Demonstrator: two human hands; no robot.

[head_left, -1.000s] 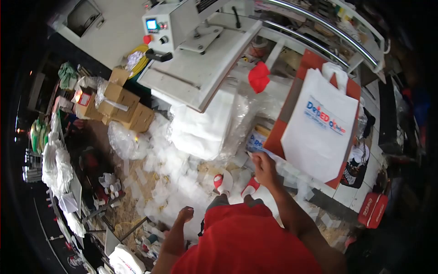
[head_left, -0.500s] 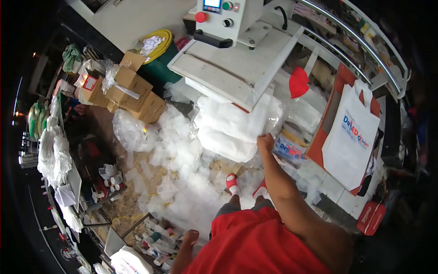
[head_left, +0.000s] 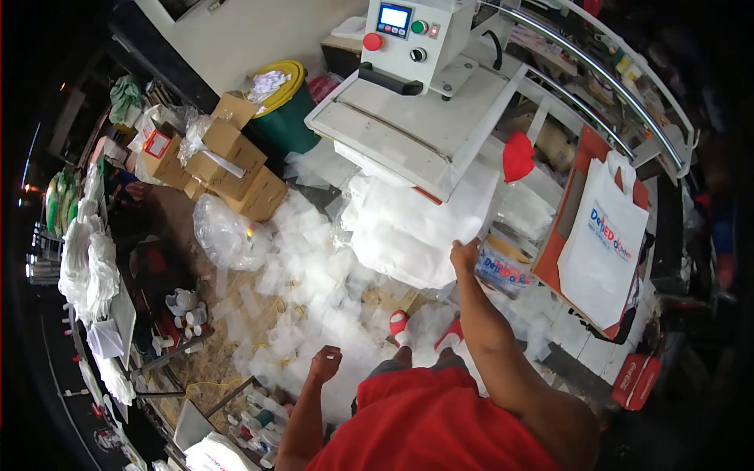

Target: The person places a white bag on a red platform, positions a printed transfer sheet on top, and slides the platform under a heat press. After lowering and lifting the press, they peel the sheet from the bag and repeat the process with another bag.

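Note:
Beside the heat press (head_left: 393, 129), my right hand (head_left: 465, 257) pinches the near right corner of a white fabric bag (head_left: 424, 243) on a stack. The bag's top sheet is raised toward the right, and its far part is hidden under the press. My left hand (head_left: 325, 364) hangs over the littered floor with its fingers curled. A small white spot shows on those fingers; I see nothing held. On the right, a printed white bag (head_left: 603, 239) lies flat on an orange-red board (head_left: 556, 228).
White scraps (head_left: 314, 290) cover the floor. Cardboard boxes (head_left: 228, 157) and a green bin (head_left: 290, 122) with a yellow rim stand at the back left. A red heart-shaped piece (head_left: 517, 156) sits by the press frame. A red case (head_left: 637, 381) is at lower right.
My right hand has moved slightly right and down, drawing the bag's corner out and up. My left hand has risen from near my side. The view has shifted a little.

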